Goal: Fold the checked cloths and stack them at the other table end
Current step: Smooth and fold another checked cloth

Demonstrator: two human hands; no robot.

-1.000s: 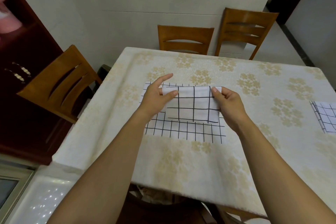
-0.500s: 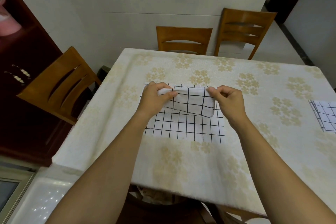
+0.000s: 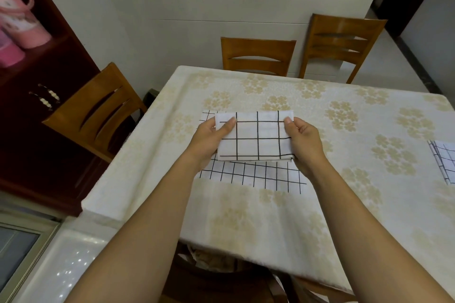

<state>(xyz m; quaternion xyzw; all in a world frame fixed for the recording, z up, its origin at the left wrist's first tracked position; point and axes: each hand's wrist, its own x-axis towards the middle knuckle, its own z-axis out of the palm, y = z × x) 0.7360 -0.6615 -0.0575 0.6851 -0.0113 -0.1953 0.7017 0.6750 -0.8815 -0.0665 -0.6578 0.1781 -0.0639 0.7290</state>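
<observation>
A folded white cloth with large black checks (image 3: 256,138) is held just above the table between both hands. My left hand (image 3: 211,140) grips its left edge, thumb on top. My right hand (image 3: 304,141) grips its right edge. Beneath it, flat on the flowered tablecloth, lies a folded cloth with smaller checks (image 3: 253,174); its near strip and far left corner show. Another small-checked cloth (image 3: 444,160) lies at the table's right side, cut off by the frame edge.
The table (image 3: 246,224) has a cream flowered cover. Wooden chairs stand at the left (image 3: 98,110) and at the far side (image 3: 257,56), (image 3: 343,44). A dark cabinet (image 3: 37,96) with pink containers stands at left. A white counter (image 3: 56,270) sits near left.
The large-checked cloth, held bunched half a second ago, is now spread flat as a neat rectangle over the small-checked cloth. Both hands have kept their hold on its sides.
</observation>
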